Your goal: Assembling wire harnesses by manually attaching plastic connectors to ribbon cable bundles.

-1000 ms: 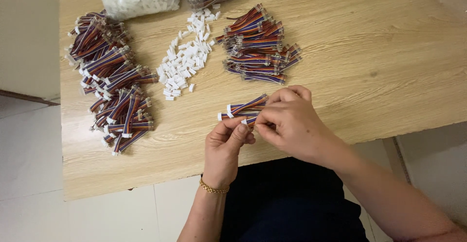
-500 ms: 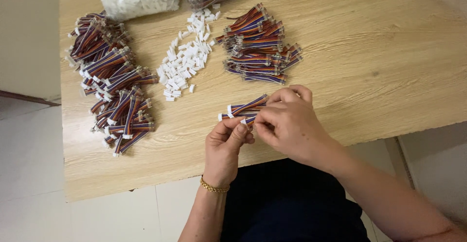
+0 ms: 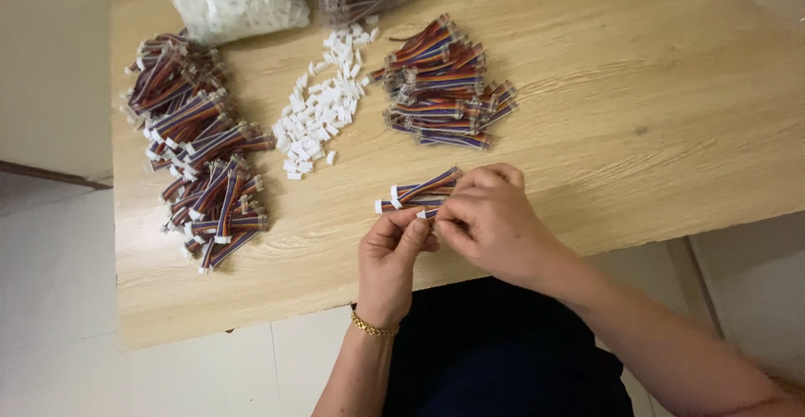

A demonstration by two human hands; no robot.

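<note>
Wooden table (image 3: pixel 637 132), both hands (image 3: pixel 436 232) pinching wire harnesses (image 3: pixel 423 190)

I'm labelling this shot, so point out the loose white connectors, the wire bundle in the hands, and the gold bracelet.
loose white connectors (image 3: pixel 321 115), head view, middle of the scattered pile.
wire bundle (image 3: pixel 423 189), head view, striped wires left of the right hand.
gold bracelet (image 3: pixel 373 328), head view, chain across the left wrist.
</note>
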